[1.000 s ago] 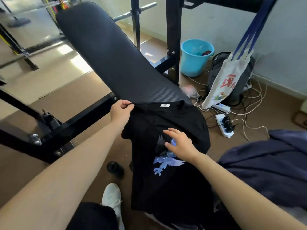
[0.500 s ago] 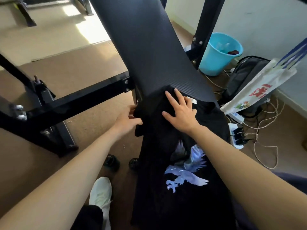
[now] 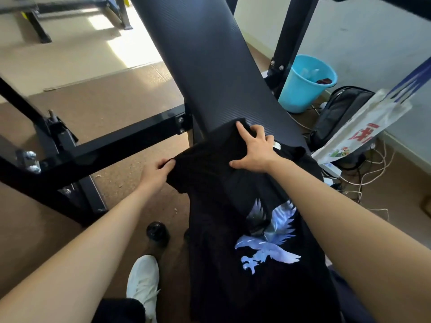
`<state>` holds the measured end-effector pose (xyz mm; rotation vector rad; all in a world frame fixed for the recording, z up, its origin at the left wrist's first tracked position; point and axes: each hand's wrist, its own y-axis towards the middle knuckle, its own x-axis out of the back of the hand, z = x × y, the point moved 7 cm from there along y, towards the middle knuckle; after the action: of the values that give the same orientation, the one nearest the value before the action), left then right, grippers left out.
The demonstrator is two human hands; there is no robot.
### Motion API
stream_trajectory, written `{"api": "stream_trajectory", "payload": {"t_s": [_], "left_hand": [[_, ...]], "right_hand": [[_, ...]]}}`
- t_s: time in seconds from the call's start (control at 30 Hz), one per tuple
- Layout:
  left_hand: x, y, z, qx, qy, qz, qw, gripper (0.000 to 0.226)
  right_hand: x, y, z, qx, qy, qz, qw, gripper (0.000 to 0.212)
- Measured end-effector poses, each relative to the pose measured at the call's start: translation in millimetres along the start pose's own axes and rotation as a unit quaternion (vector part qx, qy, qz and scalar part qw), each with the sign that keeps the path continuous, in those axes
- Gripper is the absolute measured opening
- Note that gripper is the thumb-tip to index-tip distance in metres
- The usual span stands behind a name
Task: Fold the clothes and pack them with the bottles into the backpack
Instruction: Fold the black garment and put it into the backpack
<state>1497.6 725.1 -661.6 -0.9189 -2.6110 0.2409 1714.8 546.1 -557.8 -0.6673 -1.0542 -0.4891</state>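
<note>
Both hands work the black T-shirt (image 3: 221,206) draped on the bench pad (image 3: 205,66): your right hand (image 3: 254,150) has slid up to the collar, its flat fingers now curling into cloth, while your left hand (image 3: 161,170) pinches the sleeve edge outward. Folding has barely begun, and the backpack (image 3: 338,113) sits apart by the wall.

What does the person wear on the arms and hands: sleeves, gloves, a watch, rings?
Both arms are bare as far as the picture shows; no sleeve comes into view. The left hand and the right hand wear no gloves. No watch, bracelet or ring shows on the wrists or visible fingers.
</note>
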Motion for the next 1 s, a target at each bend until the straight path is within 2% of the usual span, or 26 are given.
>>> {"api": "stream_trajectory", "payload": {"t_s": [0.2, 0.37, 0.43, 0.53, 0.67, 0.77, 0.83, 0.9, 1.0], "left_hand": [[31, -9, -22, -0.039, -0.032, 0.004, 0.999, 0.021], [51, -14, -28, -0.07, -0.004, -0.014, 0.997, 0.023], [50, -16, -29, -0.069, -0.004, 0.021, 0.997, 0.03], [39, -21, -19, -0.017, 0.005, 0.113, 0.993, 0.055], [28, -28, -11, 0.049, -0.036, 0.179, 0.982, 0.054], [25, -31, -6, 0.069, -0.028, 0.235, 0.969, 0.091], [25, -33, -8, 0.059, -0.011, 0.265, 0.962, 0.102], [27, -33, -12, 0.044, -0.014, 0.268, 0.962, 0.095], [33, -28, -19, 0.014, -0.07, 0.205, 0.976, 0.056]], "right_hand": [[3, -1, 0, 0.005, 0.001, -0.002, 1.0, 0.115], [5, -3, 0, 0.007, -0.011, -0.003, 1.0, 0.115], [5, -2, 0, 0.009, -0.009, -0.002, 1.0, 0.115], [8, -1, -1, 0.009, -0.013, -0.003, 1.0, 0.115], [11, 0, 0, 0.003, -0.025, 0.004, 1.0, 0.116], [12, -1, 0, 0.0, -0.034, 0.007, 0.999, 0.117], [11, 0, 0, 0.001, -0.031, 0.006, 0.999, 0.117], [8, 0, 0, 0.002, -0.019, 0.007, 1.0, 0.117], [4, -1, 0, -0.01, 0.009, 0.008, 1.0, 0.111]]}}
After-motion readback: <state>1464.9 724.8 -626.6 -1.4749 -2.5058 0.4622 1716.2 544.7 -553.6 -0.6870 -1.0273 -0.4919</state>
